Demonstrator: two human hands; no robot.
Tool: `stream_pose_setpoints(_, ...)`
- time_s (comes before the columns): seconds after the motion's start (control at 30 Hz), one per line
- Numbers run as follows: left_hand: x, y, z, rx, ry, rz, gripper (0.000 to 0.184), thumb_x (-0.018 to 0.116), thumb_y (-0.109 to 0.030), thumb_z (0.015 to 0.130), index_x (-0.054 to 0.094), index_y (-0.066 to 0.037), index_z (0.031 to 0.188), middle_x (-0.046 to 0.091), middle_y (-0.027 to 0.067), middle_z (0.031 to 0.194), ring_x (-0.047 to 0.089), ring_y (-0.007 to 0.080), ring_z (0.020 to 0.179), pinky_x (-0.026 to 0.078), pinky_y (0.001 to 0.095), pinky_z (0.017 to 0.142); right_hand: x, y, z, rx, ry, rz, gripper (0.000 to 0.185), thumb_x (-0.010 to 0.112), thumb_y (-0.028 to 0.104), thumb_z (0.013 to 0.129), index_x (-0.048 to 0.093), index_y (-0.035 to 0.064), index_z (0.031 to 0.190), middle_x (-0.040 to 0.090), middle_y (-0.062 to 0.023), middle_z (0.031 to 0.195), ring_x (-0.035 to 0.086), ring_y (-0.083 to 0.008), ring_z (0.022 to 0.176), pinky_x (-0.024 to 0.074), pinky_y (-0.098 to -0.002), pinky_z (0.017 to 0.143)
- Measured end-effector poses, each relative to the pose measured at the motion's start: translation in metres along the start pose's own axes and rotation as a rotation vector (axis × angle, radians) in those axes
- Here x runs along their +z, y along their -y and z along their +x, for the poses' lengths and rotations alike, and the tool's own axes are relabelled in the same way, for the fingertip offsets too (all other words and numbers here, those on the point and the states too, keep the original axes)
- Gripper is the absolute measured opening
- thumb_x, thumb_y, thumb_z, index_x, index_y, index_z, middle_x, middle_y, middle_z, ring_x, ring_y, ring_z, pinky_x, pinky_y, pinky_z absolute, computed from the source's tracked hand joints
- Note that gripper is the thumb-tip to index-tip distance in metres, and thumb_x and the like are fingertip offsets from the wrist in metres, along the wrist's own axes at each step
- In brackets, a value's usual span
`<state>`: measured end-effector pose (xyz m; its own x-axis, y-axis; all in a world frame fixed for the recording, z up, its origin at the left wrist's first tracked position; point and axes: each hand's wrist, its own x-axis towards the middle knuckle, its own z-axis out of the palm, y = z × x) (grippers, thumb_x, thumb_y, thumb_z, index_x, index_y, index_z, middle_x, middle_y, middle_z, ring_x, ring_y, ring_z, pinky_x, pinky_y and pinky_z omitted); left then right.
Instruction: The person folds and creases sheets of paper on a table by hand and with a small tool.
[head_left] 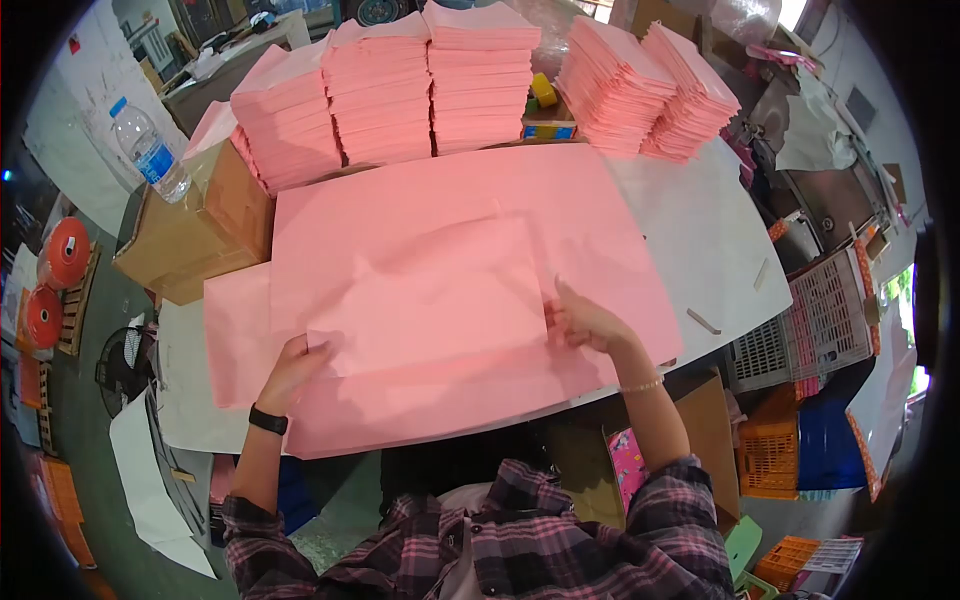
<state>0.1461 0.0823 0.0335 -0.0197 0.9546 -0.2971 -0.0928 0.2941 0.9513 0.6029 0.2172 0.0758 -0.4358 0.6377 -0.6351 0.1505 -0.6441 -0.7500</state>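
A pink sheet (450, 300), like thin fabric or paper, lies loosely over a larger flat pink sheet (620, 260) and bulges in the middle. My left hand (296, 366) pinches the smaller sheet's near left corner between thumb and fingers. At its right edge is my right hand (588, 320), with thumb raised and fingers apart; whether the fingertips touch the edge is hard to tell. Another pink piece (235, 340) sticks out from under the large sheet on the left.
Tall stacks of pink sheets (375, 95) line the table's back, with further stacks (620, 85) behind right. A cardboard box (205, 225) bearing a water bottle (150, 150) stands left. The white table (700, 220) curves right, near plastic crates (800, 320). An open carton (705, 430) is below.
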Motion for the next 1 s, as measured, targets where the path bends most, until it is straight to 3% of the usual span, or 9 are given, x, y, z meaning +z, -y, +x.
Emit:
stream_pose_setpoints(0.07, 0.000, 0.002, 0.003, -0.013, 0.012, 0.137, 0.034, 0.054, -0.020, 0.100, 0.058, 0.000, 0.126, 0.063, 0.0052, 0.118, 0.058, 0.0137, 0.109, 0.046, 0.0306, 0.098, 0.004, -0.010, -0.006, 0.064, -0.063, -0.074, 0.037, 0.054, 0.040, 0.099, 0.060, 0.0061, 0.113, 0.060, 0.0010, 0.072, 0.049, -0.0045, 0.053, 0.0274, -0.0148, 0.041)
stream_pose_setpoints(0.17, -0.006, 0.018, 0.014, 0.035, -0.123, 0.071, 0.016, 0.061, -0.009, 0.094, 0.066, -0.001, 0.107, 0.067, 0.0013, 0.099, 0.061, 0.0073, 0.088, 0.050, 0.0232, 0.078, 0.017, -0.020, -0.009, -0.229, -0.090, -0.342, 0.031, 0.061, 0.029, 0.096, 0.063, -0.0014, 0.105, 0.066, -0.0059, 0.079, 0.059, -0.0073, 0.059, 0.0310, -0.0176, 0.041)
stream_pose_setpoints(0.2, -0.007, 0.018, 0.014, 0.035, -0.122, 0.071, 0.016, 0.061, -0.009, 0.094, 0.066, -0.001, 0.107, 0.067, 0.0013, 0.099, 0.061, 0.0073, 0.088, 0.050, 0.0232, 0.078, 0.018, -0.025, -0.005, -0.228, -0.091, -0.342, 0.031, 0.061, 0.029, 0.096, 0.063, -0.0014, 0.105, 0.066, -0.0059, 0.079, 0.059, -0.0073, 0.059, 0.0310, -0.0176, 0.041)
stream_pose_setpoints(0.3, -0.011, 0.014, 0.018, 0.109, -0.241, 0.453, 0.011, 0.066, -0.011, 0.090, 0.065, 0.000, 0.094, 0.070, 0.0028, 0.085, 0.061, 0.0057, 0.074, 0.045, 0.0220, 0.061, 0.019, -0.036, 0.015, -0.210, -0.280, -0.210, 0.025, 0.066, 0.018, 0.090, 0.065, -0.0044, 0.103, 0.069, -0.0100, 0.084, 0.068, -0.0122, 0.065, 0.0396, -0.0203, 0.044)
stream_pose_setpoints(0.43, -0.007, 0.007, 0.022, 0.208, -0.345, 0.516, 0.015, 0.070, -0.012, 0.088, 0.064, 0.001, 0.090, 0.069, 0.0027, 0.075, 0.060, 0.0063, 0.065, 0.045, 0.0219, 0.056, 0.024, -0.023, 0.008, -0.147, -0.333, -0.311, 0.025, 0.066, 0.017, 0.090, 0.066, -0.0054, 0.100, 0.069, -0.0097, 0.082, 0.072, -0.0159, 0.068, 0.0456, -0.0220, 0.046)
stream_pose_setpoints(0.87, -0.008, 0.004, 0.028, 0.175, -0.328, 0.458, 0.014, 0.068, -0.011, 0.089, 0.064, 0.002, 0.095, 0.068, 0.0046, 0.076, 0.062, 0.0088, 0.068, 0.048, 0.0231, 0.061, 0.020, -0.018, 0.021, -0.186, -0.328, -0.287, 0.029, 0.069, 0.021, 0.090, 0.064, -0.0062, 0.100, 0.069, -0.0098, 0.079, 0.071, -0.0176, 0.063, 0.0461, -0.0219, 0.042)
stream_pose_setpoints(1.0, 0.014, -0.032, 0.014, 0.105, -0.405, 0.759, 0.016, 0.068, -0.008, 0.087, 0.066, 0.001, 0.100, 0.069, 0.0099, 0.082, 0.066, 0.0167, 0.073, 0.051, 0.0282, 0.067, 0.022, -0.013, 0.020, -0.155, -0.322, -0.273, 0.032, 0.070, 0.022, 0.090, 0.063, -0.0078, 0.100, 0.068, -0.0104, 0.079, 0.071, -0.0184, 0.063, 0.0471, -0.0230, 0.042)
